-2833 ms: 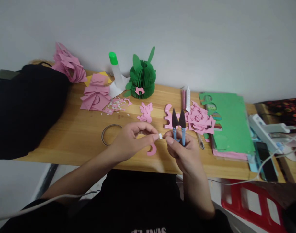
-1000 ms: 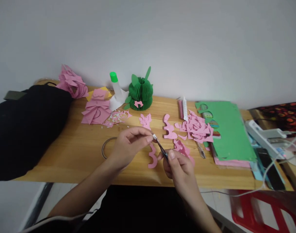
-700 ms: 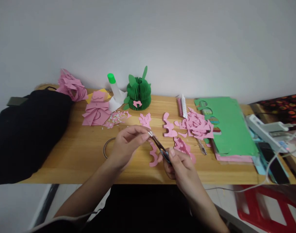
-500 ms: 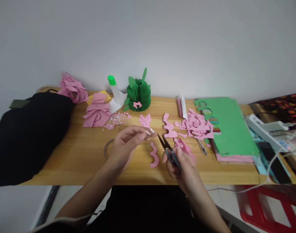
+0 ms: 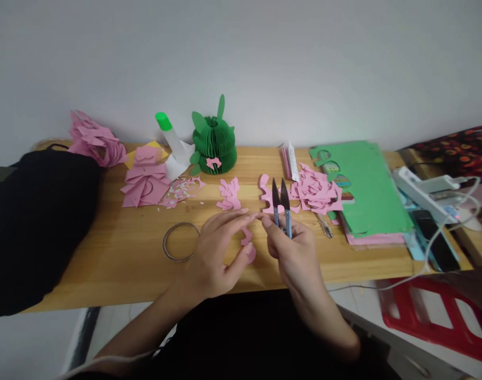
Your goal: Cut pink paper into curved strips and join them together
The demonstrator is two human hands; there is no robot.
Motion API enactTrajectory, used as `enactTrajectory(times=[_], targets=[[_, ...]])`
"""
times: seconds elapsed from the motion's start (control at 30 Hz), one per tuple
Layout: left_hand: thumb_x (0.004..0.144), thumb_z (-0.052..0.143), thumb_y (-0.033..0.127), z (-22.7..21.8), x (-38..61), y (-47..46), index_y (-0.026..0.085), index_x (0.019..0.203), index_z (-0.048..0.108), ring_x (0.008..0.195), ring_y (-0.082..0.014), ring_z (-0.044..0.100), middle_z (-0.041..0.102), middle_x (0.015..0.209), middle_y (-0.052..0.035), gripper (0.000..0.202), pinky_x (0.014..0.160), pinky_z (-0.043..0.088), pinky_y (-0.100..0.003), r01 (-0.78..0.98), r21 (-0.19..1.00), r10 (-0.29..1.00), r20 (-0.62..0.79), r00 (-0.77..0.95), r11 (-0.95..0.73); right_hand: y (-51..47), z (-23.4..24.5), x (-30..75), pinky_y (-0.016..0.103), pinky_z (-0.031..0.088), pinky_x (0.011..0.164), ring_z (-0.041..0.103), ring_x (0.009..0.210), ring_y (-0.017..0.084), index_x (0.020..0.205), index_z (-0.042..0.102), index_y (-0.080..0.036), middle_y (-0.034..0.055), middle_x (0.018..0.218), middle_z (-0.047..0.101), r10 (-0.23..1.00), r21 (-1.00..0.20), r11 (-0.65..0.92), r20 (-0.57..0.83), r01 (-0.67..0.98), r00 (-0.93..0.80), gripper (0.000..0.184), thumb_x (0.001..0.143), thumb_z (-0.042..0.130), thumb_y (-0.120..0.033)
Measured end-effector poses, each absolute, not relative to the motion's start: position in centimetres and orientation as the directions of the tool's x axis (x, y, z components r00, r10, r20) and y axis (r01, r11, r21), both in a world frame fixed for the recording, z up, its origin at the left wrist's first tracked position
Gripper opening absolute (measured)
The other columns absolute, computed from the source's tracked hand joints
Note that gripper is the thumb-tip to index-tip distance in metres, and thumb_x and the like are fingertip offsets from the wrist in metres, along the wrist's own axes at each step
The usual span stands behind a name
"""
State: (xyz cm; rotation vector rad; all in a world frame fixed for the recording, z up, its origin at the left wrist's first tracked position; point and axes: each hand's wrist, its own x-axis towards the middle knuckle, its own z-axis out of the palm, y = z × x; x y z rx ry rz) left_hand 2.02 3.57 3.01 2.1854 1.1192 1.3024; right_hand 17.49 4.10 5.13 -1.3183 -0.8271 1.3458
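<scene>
My right hand (image 5: pixel 291 244) is wrapped round a pair of thread snips (image 5: pixel 282 208), whose dark blades point away from me and stand apart. My left hand (image 5: pixel 219 256) has its fingers stretched out and its thumb spread away from them. Its fingertips meet the fingertips of my right hand; whether a small white bit lies between them I cannot make out. Below my left hand lies a wavy pink paper strip (image 5: pixel 247 237), partly hidden by the thumb. Beyond the hands are a cluster of pink cutouts (image 5: pixel 229 193) and another wavy pink piece (image 5: pixel 264 192).
A green honeycomb-paper cactus (image 5: pixel 214 145) and a green-capped glue bottle (image 5: pixel 172 138) stand near the wall. Pink scraps (image 5: pixel 316 189) lie right, beside green sheets (image 5: pixel 373 195). A metal ring (image 5: pixel 166 248) lies left, near a black bag (image 5: pixel 47 221). A power strip (image 5: pixel 425 195) sits far right.
My left hand has opened from a pinch, and the white bits on its fingertip no longer show clearly. My right hand has turned the snips more upright and come closer to the left.
</scene>
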Motion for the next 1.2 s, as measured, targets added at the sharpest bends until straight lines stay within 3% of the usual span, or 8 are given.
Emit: enactTrajectory(times=[0.4,0.67,0.87,1.0,1.1,1.2], targets=[[0.084,0.055,0.01,2.7,2.3,3.8,0.018,0.128,0.05,0.116,-0.0228,0.061,0.067,0.12,-0.0114,0.046,0.098,0.05,-0.042,0.538,0.559,0.756,0.599,0.263,-0.631,4.4,4.5,17.5,0.019,0.023,0.038,0.021,0.041,0.003,0.077,0.076,-0.017,-0.0097,0.047,0.037,0.938,-0.945,-0.269,-0.3,-0.184,0.173,0.019,0.068,0.076,-0.034],[0.082,0.056,0.006,2.5,2.7,3.8,0.011,0.133,0.045,0.113,-0.0238,0.064,0.072,0.112,-0.0124,0.053,0.098,0.049,-0.04,0.676,0.317,0.65,0.692,0.315,-0.665,4.2,4.7,17.1,0.02,0.035,0.039,0.04,0.041,0.007,0.077,0.075,-0.017,-0.0071,0.045,0.047,0.956,-0.973,-0.224,-0.207,0.061,0.207,0.02,0.069,0.074,-0.035],[0.083,0.057,0.007,2.3,2.8,3.5,0.012,0.132,0.045,0.112,-0.0236,0.066,0.074,0.109,-0.0117,0.05,0.098,0.048,-0.04,0.7,0.29,0.648,0.692,0.318,-0.653,4.4,4.4,17.3,0.019,0.036,0.04,0.041,0.043,0.008,0.075,0.073,-0.016,-0.0064,0.047,0.046,0.965,-0.973,-0.162,-0.121,0.166,0.233,0.017,0.071,0.07,-0.033],[0.083,0.056,0.007,2.4,2.6,3.4,0.015,0.134,0.043,0.111,-0.024,0.066,0.073,0.111,-0.0113,0.054,0.096,0.049,-0.041,0.658,0.378,0.686,0.663,0.299,-0.651,4.4,4.4,17.4,0.019,0.034,0.039,0.039,0.042,0.007,0.072,0.071,-0.016,-0.0064,0.046,0.046,0.973,-0.973,-0.138,-0.099,0.185,0.206,0.017,0.072,0.069,-0.032],[0.085,0.055,0.01,2.5,2.4,3.2,0.02,0.131,0.046,0.11,-0.0234,0.065,0.072,0.112,-0.0094,0.048,0.096,0.05,-0.042,0.553,0.6,0.796,0.563,0.222,-0.578,4.2,4.3,17.5,0.019,0.031,0.037,0.036,0.039,0.006,0.069,0.069,-0.016,-0.0074,0.044,0.045,0.979,-0.971,-0.121,-0.083,0.204,0.185,0.014,0.069,0.069,-0.03],[0.089,0.055,0.014,2.0,2.4,2.6,0.023,0.122,0.052,0.109,-0.0212,0.066,0.071,0.111,-0.007,0.034,0.097,0.05,-0.041,0.457,0.801,0.916,0.392,0.089,-0.387,3.6,3.6,18.2,0.019,0.03,0.037,0.034,0.037,0.006,0.069,0.068,-0.017,-0.0087,0.043,0.042,0.987,-0.955,-0.064,-0.018,0.289,0.16,0.01,0.07,0.068,-0.027]])
